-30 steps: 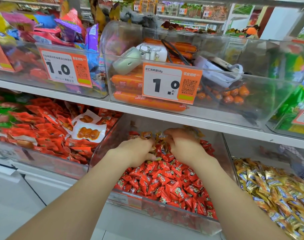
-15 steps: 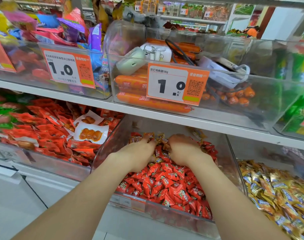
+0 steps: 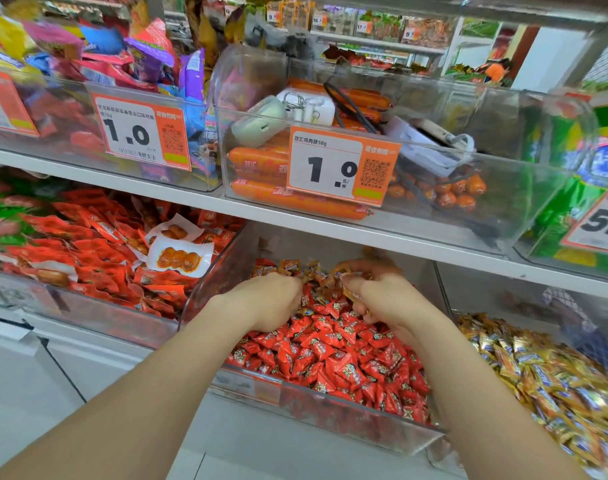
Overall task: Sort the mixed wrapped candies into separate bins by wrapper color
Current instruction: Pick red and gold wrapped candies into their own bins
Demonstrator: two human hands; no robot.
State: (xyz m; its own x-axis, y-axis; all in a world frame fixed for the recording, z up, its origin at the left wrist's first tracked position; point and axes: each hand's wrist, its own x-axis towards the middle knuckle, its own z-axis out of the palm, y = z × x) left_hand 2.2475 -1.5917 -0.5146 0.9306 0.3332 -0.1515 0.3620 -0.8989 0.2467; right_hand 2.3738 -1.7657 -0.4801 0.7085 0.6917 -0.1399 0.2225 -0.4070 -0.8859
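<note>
Clear plastic makes the see-through bin point(image 3: 347, 414), full of small red wrapped candies point(image 3: 330, 355), and both hands reach to the back of the pile. The left hand point(image 3: 264, 303) curls down into the candies so I cannot tell what its fingers hold, while the right hand point(image 3: 389, 303) pinches some brown and gold wrapped candies point(image 3: 295, 266) that lie mixed in at the back. This looks like the picking-out step; next the brown ones need lifting out, with no red ones tagging along, and dropping into their own bin, maybe the yellow-candy bin point(image 3: 486, 289) on the right.
</note>
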